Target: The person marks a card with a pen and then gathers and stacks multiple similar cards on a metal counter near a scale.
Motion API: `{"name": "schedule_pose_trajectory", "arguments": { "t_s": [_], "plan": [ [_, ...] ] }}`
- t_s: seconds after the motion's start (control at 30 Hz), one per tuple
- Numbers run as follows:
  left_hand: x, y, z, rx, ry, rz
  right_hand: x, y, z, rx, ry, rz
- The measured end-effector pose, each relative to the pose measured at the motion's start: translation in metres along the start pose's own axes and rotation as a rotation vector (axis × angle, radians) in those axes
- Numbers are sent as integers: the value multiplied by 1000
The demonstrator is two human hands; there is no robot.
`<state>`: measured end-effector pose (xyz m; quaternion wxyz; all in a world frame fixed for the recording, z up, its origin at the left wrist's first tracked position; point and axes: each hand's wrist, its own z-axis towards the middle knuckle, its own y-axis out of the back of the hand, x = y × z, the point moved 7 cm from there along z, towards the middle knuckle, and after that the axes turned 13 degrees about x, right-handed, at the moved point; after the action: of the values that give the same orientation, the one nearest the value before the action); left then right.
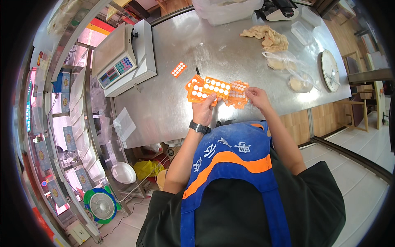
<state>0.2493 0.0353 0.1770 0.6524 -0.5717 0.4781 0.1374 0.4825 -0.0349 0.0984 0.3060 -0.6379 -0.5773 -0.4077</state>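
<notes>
My left hand (204, 108), with a black watch on its wrist, holds a fanned bunch of orange cards (217, 87) printed with white dots, its thumb across their lower edge. More orange cards (238, 94) lie in a loose, overlapping pile just right of the bunch, over the steel table. My right hand (258, 98) has its fingertips at the right edge of that pile; whether a card is pinched between them cannot be made out. A single orange card (179, 69) lies apart to the left. Beside the bunch, a slim black object (197, 71) is partly hidden.
On the metal table (172, 114) a weighing scale (114, 58) stands on a white box at the left. Farther right are a crumpled cloth (270, 38), plastic-bagged items (280, 63) and an oval plate (330, 71). A plastic sheet (124, 123) lies at the left corner.
</notes>
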Motion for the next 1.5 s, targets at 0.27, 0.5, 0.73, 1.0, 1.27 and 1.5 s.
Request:
{"name": "schedule_pose_trajectory", "arguments": {
  "t_s": [0.27, 0.5, 0.73, 1.0, 1.27, 1.5],
  "plan": [
    [1, -11, -2, 40, 81, 18, 93, -57, -24, 349, 277, 87],
    [-9, -14, -2, 233, 172, -190, 47, -16, 7, 254, 156, 281],
    [-10, -2, -1, 295, 249, -24, 53, -26, -13, 135, 240, -112],
    [-19, -9, 3, 267, 229, -68, 111, -72, -19, 430, 248, -49],
    [-22, -7, -2, 272, 166, -105, 110, -46, -8, 389, 236, 14],
    [-22, -4, 2, 234, 101, -29, 35, -4, 4, 128, 60, -613]
  ]
}}
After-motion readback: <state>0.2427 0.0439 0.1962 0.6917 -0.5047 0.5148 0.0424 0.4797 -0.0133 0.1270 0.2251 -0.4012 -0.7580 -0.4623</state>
